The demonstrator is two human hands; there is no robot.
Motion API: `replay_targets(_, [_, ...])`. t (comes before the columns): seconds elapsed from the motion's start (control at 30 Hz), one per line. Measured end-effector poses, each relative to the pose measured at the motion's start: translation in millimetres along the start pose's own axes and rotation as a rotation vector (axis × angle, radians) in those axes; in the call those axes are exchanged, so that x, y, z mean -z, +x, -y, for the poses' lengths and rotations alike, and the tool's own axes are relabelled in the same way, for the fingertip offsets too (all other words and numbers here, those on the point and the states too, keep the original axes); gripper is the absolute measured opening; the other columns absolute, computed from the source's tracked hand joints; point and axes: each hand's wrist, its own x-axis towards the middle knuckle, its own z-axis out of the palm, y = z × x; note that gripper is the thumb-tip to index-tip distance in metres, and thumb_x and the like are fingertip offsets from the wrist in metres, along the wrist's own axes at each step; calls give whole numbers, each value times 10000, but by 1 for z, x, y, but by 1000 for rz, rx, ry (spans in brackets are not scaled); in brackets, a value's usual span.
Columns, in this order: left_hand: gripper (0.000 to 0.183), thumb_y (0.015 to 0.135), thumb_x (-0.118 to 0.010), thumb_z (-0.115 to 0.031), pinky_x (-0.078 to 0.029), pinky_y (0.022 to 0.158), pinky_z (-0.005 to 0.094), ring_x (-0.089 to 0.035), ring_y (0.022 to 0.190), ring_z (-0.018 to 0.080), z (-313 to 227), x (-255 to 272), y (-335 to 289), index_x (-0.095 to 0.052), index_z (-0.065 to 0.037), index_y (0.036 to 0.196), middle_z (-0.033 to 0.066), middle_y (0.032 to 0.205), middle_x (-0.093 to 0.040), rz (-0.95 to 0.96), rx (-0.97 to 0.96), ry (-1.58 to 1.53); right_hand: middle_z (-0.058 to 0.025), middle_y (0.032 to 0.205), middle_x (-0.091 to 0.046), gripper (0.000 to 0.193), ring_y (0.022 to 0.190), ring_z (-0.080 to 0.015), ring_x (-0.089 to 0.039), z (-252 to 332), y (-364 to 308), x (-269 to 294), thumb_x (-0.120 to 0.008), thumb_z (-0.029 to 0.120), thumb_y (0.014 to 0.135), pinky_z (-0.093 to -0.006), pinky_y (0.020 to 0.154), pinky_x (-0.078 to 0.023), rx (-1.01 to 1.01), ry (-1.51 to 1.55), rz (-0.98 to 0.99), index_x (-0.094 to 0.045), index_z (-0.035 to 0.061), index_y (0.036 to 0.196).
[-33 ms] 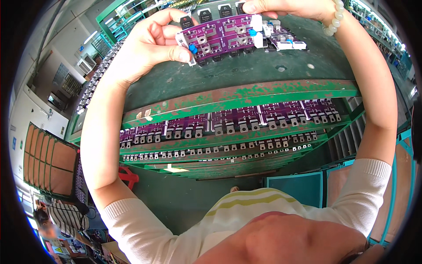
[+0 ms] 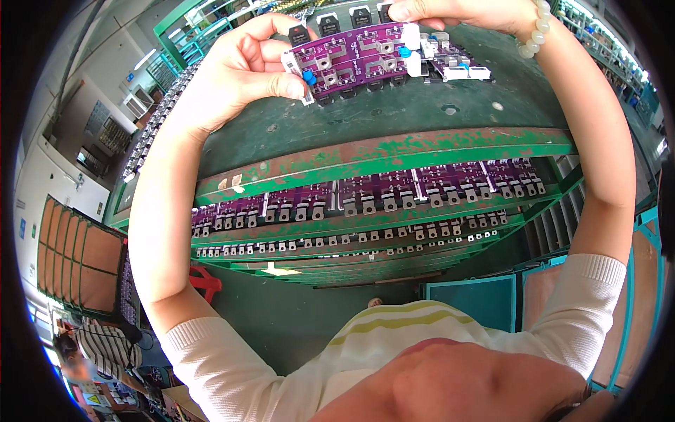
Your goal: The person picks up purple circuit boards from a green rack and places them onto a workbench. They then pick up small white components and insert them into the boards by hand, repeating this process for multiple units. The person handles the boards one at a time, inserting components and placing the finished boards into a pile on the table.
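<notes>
A green metal rack (image 2: 394, 151) with chipped paint fills the middle of the view, its top a dark green worktop (image 2: 422, 105). On the shelves beneath, rows of purple circuit boards (image 2: 365, 193) stand side by side, their black components and metal tabs facing outward. Both forearms reach up over the rack. A purple circuit board (image 2: 351, 60) is held above the far part of the worktop, between the two hands. The left hand (image 2: 239, 70) has a closed grip on the board's left end, thumb pressed beside a small blue component (image 2: 309, 77). The right hand (image 2: 457, 10), with a pale bead bracelet (image 2: 538, 32) at the wrist, pinches the board's upper right edge. A second purple board (image 2: 457, 67) lies on the worktop just behind it.
</notes>
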Motion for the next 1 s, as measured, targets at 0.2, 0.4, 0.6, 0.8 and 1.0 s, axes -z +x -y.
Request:
replay_targets(0.2, [702, 819, -840, -44, -604, 882, 341, -742, 899, 170, 11, 16, -1, -481, -20, 1422, 89, 1025, -770, 7, 55, -42, -19, 752, -714, 153, 596, -42, -552, 1, 3, -4, -723, 156, 971, -209, 526, -423, -120, 24, -43, -770, 11, 984])
replay_targets(0.4, [680, 859, -805, -71, -602, 969, 427, -737, 1006, 203, 11, 21, 0, -458, 1, 1438, 112, 1112, -760, 35, 77, -27, -6, 716, -692, 157, 569, -36, -538, -3, 4, -2, -708, 170, 984, -202, 500, -390, -127, 35, -18, -769, 26, 969])
replay_targets(0.6, [667, 879, -763, -24, -587, 999, 443, -730, 1038, 208, 11, 20, -3, -435, 2, 1459, 120, 1122, -759, -23, 103, -27, -15, 732, -707, 158, 577, -36, -545, -2, 5, -6, -709, 170, 981, -198, 501, -400, -143, 40, -45, -765, 23, 966])
replay_targets(0.8, [467, 893, -672, 89, -634, 855, 377, -766, 914, 242, 0, 5, -3, -517, 76, 1333, 208, 1021, -764, -84, 17, -103, -24, 774, -735, 203, 595, -34, -558, 7, 3, -12, -711, 165, 979, -197, 520, -433, -108, 26, -52, -761, -1, 1085])
replay_targets(1.0, [617, 845, -643, 109, -569, 729, 261, -684, 743, 98, -6, 18, -6, -424, 66, 1420, 105, 945, -758, -32, 106, -27, -26, 782, -740, 243, 599, -33, -562, 15, 1, -14, -716, 164, 976, -199, 524, -439, -112, -15, -63, -749, -7, 1145])
